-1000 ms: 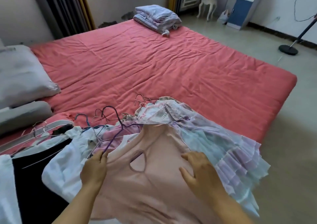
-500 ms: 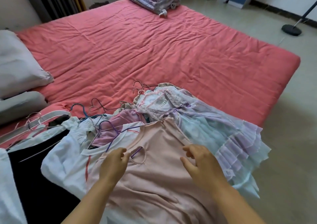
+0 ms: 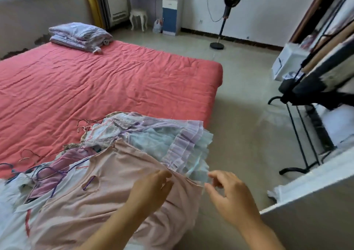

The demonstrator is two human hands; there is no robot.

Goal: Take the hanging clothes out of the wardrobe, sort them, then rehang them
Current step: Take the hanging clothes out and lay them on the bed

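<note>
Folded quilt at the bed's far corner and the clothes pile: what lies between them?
Head view: only bare, wrinkled red bedspread between the folded quilt and the clothes pile; hanger hooks poke out at the pile's edge.

Person, head-camera view: two forearms and two hands in frame, entering from the lower edge. Left hand (image 3: 151, 189): bare, no ring, watch or bracelet visible; forearm bare to the frame edge, no sleeve in view. Right hand (image 3: 229, 196): bare, no jewellery visible; forearm likewise bare to the frame edge. Fingernails short and unpainted as far as the blur allows. No gloves. Rest of body out of view.
</note>
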